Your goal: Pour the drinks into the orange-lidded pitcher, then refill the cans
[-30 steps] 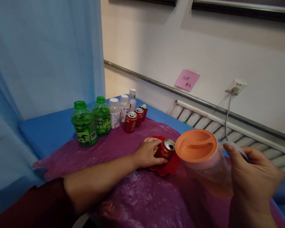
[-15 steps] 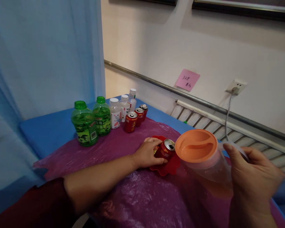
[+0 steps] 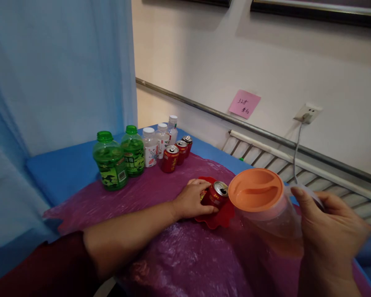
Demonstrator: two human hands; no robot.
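My left hand (image 3: 193, 201) is wrapped round a red drink can (image 3: 215, 197) whose top is opened and leans a little to the right. Under the can lies a red scalloped dish (image 3: 218, 220). My right hand (image 3: 330, 222) grips the handle of a clear plastic pitcher (image 3: 275, 231), which has an orange lid (image 3: 256, 189) and some brownish liquid inside. The pitcher is tilted toward the can, with its lid edge close beside the can's rim. Whether liquid is flowing between them I cannot tell.
Two green bottles (image 3: 109, 165), several white-capped bottles (image 3: 150, 148) and several more cans (image 3: 170, 159) stand at the back left. Purple plastic sheeting (image 3: 185, 260) covers much of the blue table (image 3: 64, 159). A radiator (image 3: 259, 150) and plugged socket (image 3: 308, 113) are along the wall.
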